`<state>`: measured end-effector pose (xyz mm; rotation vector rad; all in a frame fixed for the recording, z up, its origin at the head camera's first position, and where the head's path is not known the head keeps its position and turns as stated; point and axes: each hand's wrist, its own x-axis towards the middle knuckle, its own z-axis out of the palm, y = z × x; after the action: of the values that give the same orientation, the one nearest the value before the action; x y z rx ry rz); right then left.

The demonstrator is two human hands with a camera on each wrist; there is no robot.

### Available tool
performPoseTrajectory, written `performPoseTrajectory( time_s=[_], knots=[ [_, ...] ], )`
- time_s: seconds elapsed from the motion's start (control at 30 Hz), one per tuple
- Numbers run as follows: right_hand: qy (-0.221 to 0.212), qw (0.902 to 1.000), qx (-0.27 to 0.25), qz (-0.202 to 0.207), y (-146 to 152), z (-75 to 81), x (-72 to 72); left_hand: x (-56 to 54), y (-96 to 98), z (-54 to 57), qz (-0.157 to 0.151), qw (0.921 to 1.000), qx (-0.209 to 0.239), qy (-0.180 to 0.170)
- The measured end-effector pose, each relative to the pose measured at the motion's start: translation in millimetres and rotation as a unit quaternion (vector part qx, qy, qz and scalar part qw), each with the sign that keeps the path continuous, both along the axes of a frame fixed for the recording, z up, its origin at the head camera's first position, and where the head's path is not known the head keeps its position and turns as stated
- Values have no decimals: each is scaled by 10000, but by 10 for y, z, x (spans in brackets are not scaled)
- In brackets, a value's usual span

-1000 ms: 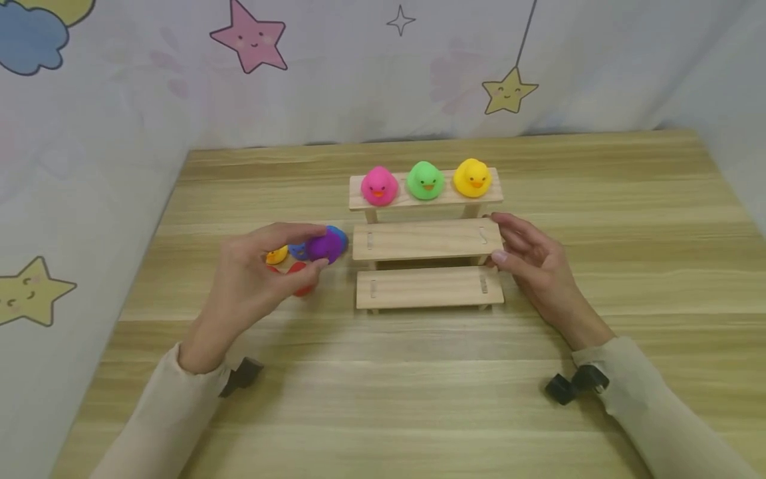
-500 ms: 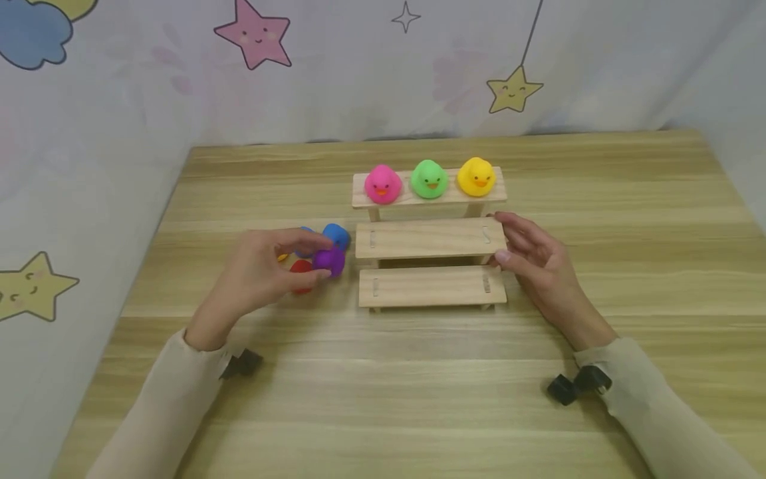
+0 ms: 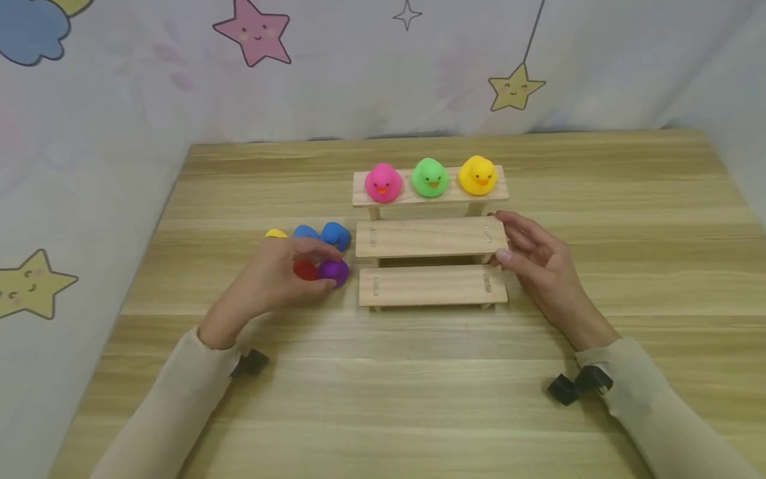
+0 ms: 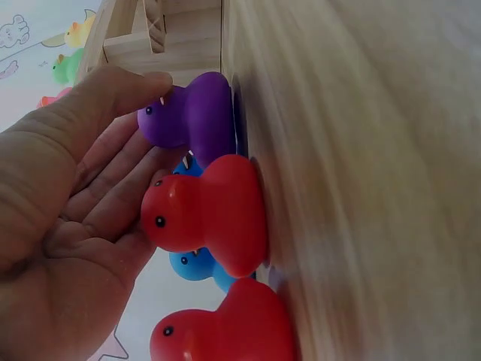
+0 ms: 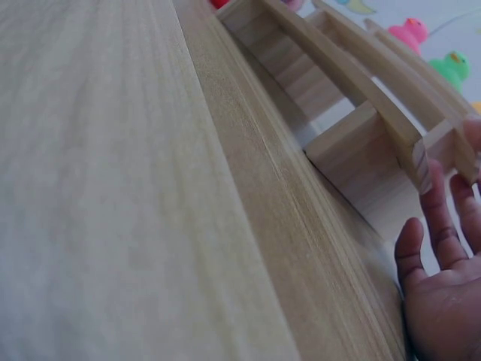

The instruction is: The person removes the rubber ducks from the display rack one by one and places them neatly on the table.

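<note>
My left hand pinches a purple rubber duck between thumb and fingers, low over the table to the left of a three-tier wooden stand. In the left wrist view the purple duck is level with a red duck beside it. Blue ducks and a partly hidden yellow duck lie behind this hand. My right hand holds the right end of the stand's middle tier, thumb at the front corner and fingers at the back one.
On the top tier sit a pink duck, a green duck and a yellow duck. The lowest tier is nearest me. A patterned curtain hangs behind the wooden table.
My left hand has lowered the purple duck and brought it toward me, in front of the blue ducks and beside the red one. My right hand stays at the stand.
</note>
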<state>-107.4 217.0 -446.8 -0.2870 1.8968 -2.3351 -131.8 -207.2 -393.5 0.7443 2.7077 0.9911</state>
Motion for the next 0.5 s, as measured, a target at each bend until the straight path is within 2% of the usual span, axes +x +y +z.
performPoseTrajectory(
  time_s=[0.3, 0.5],
  knots=[
    [-25, 10000, -66, 21, -8, 5, -5, -19, -32, -2, -152, 9998, -66, 136],
    [35, 9999, -136, 13, -13, -2, -7, -16, -30, 4, -185, 9998, -1, 85]
  ],
)
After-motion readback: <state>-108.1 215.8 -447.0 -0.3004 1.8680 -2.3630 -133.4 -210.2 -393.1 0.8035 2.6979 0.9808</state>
